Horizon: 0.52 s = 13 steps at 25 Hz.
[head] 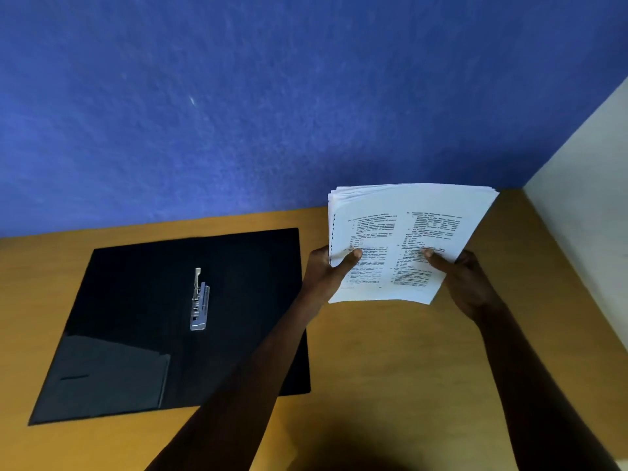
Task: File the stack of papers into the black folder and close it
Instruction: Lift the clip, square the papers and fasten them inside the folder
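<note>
A stack of white printed papers [404, 232] is held up above the right part of the wooden table, tilted toward me. My left hand [328, 270] grips its lower left edge, thumb on the top sheet. My right hand [465, 283] grips the lower right edge the same way. The black folder [136, 317] lies open and flat on the table to the left of the papers. A metal clip mechanism [198, 300] stands along its middle fold, with its lever raised.
The wooden table [390, 368] meets a blue wall [272, 96] at the back and a pale wall [584, 205] on the right. My left forearm crosses over the folder's right lower corner.
</note>
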Each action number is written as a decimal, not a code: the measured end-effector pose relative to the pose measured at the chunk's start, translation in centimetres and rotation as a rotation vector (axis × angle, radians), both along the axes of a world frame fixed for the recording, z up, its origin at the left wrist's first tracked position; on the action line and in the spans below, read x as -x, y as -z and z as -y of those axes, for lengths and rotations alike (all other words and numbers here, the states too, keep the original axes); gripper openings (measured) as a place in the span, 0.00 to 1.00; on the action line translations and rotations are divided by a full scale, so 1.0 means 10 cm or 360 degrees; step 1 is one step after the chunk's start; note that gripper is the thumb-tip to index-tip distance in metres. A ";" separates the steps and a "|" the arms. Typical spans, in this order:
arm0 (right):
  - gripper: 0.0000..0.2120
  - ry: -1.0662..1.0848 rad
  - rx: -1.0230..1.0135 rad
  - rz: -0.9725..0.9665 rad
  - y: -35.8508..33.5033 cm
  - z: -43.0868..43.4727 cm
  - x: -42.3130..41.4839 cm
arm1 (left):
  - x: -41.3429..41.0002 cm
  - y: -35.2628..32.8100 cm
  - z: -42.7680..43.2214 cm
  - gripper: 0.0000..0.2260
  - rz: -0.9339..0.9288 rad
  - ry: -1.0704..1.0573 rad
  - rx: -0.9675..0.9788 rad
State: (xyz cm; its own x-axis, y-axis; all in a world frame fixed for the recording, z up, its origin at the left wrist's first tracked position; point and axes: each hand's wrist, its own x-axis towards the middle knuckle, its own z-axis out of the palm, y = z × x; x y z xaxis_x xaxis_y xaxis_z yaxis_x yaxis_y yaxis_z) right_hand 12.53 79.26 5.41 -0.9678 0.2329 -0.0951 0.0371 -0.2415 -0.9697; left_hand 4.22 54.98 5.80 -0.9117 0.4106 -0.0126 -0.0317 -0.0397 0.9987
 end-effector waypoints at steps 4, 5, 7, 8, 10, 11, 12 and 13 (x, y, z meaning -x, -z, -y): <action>0.20 0.0051 -0.0076 0.0027 0.04 0.02 0.00 | -0.02 0.06 -0.02 0.11 0.0027 -0.0037 -0.0078; 0.20 0.0039 -0.0114 0.0042 0.05 0.01 0.00 | -0.01 0.08 0.00 0.11 0.0010 -0.0031 -0.0087; 0.19 0.0004 -0.0178 0.0050 0.07 -0.01 -0.02 | 0.01 0.10 0.04 0.10 -0.0017 0.0000 -0.0075; 0.19 -0.0007 -0.0193 0.0048 0.07 -0.02 -0.02 | 0.02 0.12 0.06 0.09 -0.0010 0.0020 -0.0051; 0.19 -0.0004 -0.0204 0.0049 0.07 -0.01 -0.03 | 0.03 0.14 0.08 0.08 0.0022 0.0059 -0.0012; 0.18 0.0008 -0.0203 0.0051 0.07 0.00 -0.03 | 0.03 0.15 0.08 0.09 0.0023 0.0068 -0.0009; 0.18 0.0022 -0.0201 0.0052 0.06 0.02 -0.03 | 0.02 0.16 0.08 0.10 0.0013 0.0065 -0.0016; 0.17 0.0034 -0.0199 0.0047 0.05 0.04 -0.03 | 0.01 0.15 0.07 0.11 0.0003 0.0056 -0.0029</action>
State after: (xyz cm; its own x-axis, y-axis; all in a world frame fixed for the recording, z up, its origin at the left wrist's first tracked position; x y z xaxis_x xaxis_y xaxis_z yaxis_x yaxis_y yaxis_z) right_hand 12.81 78.90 4.92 -0.9598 0.2651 -0.0926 0.0626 -0.1195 -0.9909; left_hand 4.08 54.27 4.28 -0.8968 0.4424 -0.0065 -0.0353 -0.0568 0.9978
